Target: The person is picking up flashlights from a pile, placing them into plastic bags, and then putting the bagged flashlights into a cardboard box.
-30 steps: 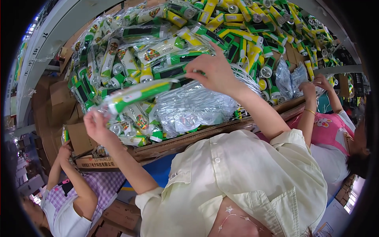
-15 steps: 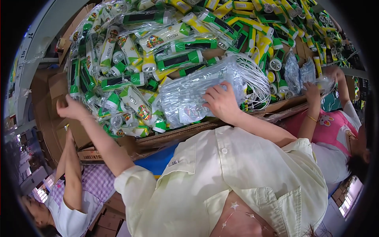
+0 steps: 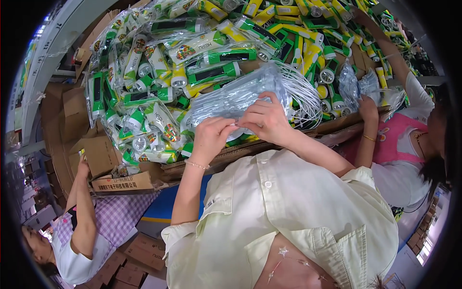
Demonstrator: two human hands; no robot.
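Note:
A stack of clear plastic bags (image 3: 211, 107) lies on the heap of flashlights (image 3: 214, 73), close to the near rim of the big carton. My left hand (image 3: 211, 138) is at the stack's near edge, thumb and fingertips pinched at a tiny white piece too small to name. My right hand (image 3: 269, 119) rests against the bags. Its thumb and forefinger are brought together, nearly meeting the left fingertips, and whatever they grip is hidden. A loose bundle of white cables (image 3: 302, 94) spreads to the right of the bags.
Green, white and yellow flashlights, those at left in clear wrap, fill the carton (image 3: 332, 126). At right, a person in a pink apron (image 3: 397, 137) has a hand by other plastic bags (image 3: 350, 86). Another person in a checked apron (image 3: 118, 214) reaches toward cardboard flaps (image 3: 98, 154) at left.
My left hand has swung in from the left side to the bags, its fingers now pinched beside my right hand. The right fingers have drawn together. The right-hand person's far arm now reaches over the flashlights.

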